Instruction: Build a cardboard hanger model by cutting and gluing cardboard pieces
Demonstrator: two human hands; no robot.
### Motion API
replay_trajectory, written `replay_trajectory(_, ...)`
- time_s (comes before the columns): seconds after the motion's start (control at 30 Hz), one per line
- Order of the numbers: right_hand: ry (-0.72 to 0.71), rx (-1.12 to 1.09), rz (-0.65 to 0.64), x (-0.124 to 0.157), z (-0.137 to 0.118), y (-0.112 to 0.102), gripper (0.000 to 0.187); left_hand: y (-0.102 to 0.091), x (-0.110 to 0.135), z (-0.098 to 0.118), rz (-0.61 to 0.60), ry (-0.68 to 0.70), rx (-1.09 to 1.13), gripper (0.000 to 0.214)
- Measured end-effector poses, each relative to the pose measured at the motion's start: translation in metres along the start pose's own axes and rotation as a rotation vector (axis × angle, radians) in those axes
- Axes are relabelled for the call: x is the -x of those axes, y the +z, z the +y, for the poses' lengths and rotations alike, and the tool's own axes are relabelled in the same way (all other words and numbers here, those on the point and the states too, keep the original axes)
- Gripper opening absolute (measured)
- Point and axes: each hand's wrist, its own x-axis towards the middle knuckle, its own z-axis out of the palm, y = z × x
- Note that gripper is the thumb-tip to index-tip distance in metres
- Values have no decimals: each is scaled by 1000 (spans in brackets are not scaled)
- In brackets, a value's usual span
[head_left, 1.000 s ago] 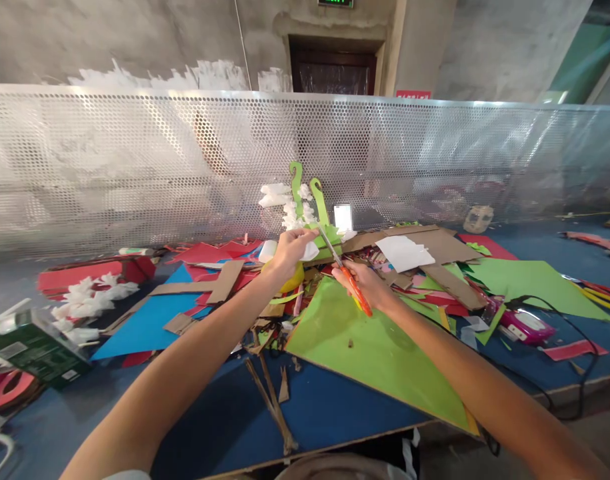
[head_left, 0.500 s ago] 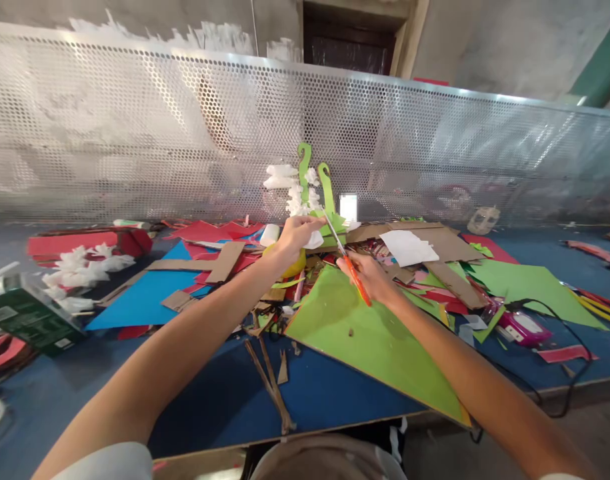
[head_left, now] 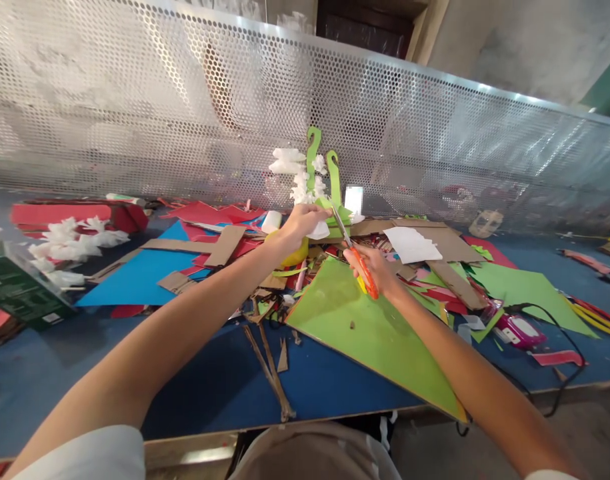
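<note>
My right hand (head_left: 373,268) grips orange-handled scissors (head_left: 357,258), their blades pointing up and left toward a green cardboard piece (head_left: 323,175) with two hooked uprights. My left hand (head_left: 299,225) is closed in a pinch on a small white paper piece (head_left: 319,231) at the base of that green piece, right beside the scissor tips. White tufts of paper (head_left: 295,179) cling to the green uprights. A yellow object (head_left: 295,255) lies under my left wrist.
Blue table (head_left: 225,387) covered in scraps: large green sheet (head_left: 369,333), blue sheet (head_left: 135,280), red sheets (head_left: 209,215), brown cardboard strips (head_left: 272,377), white paper (head_left: 411,245). A green box (head_left: 19,293) lies left, a pink tool with black cable (head_left: 522,330) right. Perforated metal fence (head_left: 185,127) behind.
The view has tilted down and shifted slightly. Both hands stay at the green piece, the scissors edging a little closer to the white paper.
</note>
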Motion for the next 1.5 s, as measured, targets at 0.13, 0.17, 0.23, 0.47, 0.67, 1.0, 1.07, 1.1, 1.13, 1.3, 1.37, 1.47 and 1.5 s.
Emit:
replay_trajectory(0.13, 7, -35, -2, 1, -1, -2, 49, -3, -3, 0, -97, 11, -138, 29)
replay_trajectory(0.17, 14, -48, -6, 1, -2, -2, 49, -4, -4, 0, -111, 11, -130, 30)
replay_trajectory(0.23, 24, -68, -13, 1, -2, -4, 50, -5, -5, 1, -126, 9, -122, 31)
replay_trajectory(0.47, 26, -13, -71, -4, 1, -9, 50, -2, -3, 6, -133, -45, -57, 27)
replay_trajectory(0.67, 9, -13, -49, -1, 1, -6, 50, -4, -5, 1, -147, -40, -71, 24)
replay_trajectory(1.0, -3, -72, -48, 3, -6, -3, 54, -9, -13, -5, -163, -65, -116, 23)
replay_trajectory(1.07, -4, -90, -56, 3, -5, -3, 54, -9, -14, -4, -168, -99, -109, 21)
replay_trajectory(1.1, -3, -102, -59, 2, -4, -3, 54, -9, -15, -4, -169, -118, -111, 20)
replay_trajectory(1.13, -1, -108, -61, 2, -4, -3, 54, -9, -15, -4, -171, -137, -117, 20)
replay_trajectory(1.3, -3, -109, -65, 2, -3, -3, 55, -8, -12, -1, -159, -130, -148, 20)
replay_trajectory(1.37, -6, -121, -61, 3, -4, -3, 55, -9, -11, -1, -172, -108, -165, 22)
replay_trajectory(1.47, -12, -126, -53, 3, -6, -2, 55, -9, -10, -5, -209, -80, -174, 24)
replay_trajectory(1.5, -19, -121, -48, 3, -6, -2, 55, -9, -11, -6, -216, -66, -174, 24)
